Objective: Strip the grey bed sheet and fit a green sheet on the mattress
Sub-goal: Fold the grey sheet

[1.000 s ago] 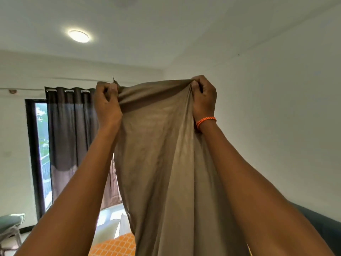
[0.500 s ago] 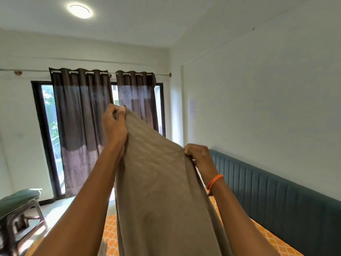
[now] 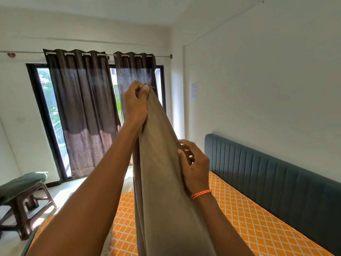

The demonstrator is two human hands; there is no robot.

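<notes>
Between both hands [image 3: 133, 104] hangs grey sheet [image 3: 162, 182] (gripped).

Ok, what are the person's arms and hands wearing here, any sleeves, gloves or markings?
Both forearms are bare, with no sleeves in view and no gloves. The left hand wears nothing visible. The right hand has a thin braided orange cord bracelet with lighter flecks at the wrist.

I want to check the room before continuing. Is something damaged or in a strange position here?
Only a loose thread sticking out of the grey sheet at the corner pinched by the left hand. The right hand grips the sheet's edge lower down. Nothing else stands out.
</notes>
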